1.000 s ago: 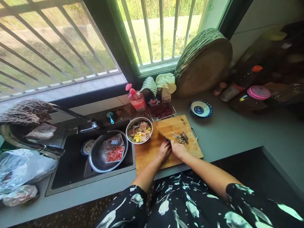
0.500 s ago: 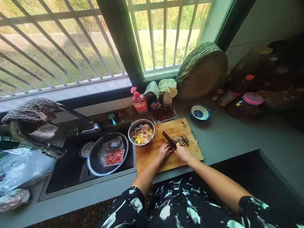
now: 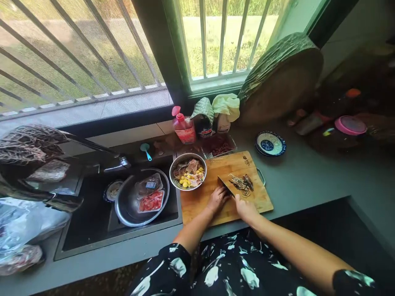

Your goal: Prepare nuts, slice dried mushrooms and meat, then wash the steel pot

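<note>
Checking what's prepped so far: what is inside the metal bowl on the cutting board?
The metal bowl holds yellow kernels at the front and pale brownish pieces behind them. Whatever lies beneath that top layer is covered.

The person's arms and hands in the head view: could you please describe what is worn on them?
Both hands, left hand and right hand, are bare, without gloves, rings or watch visible. The forearms are uncovered. Short dark sleeves with a white leaf-like print begin near the elbows, matching the garment below.
</note>
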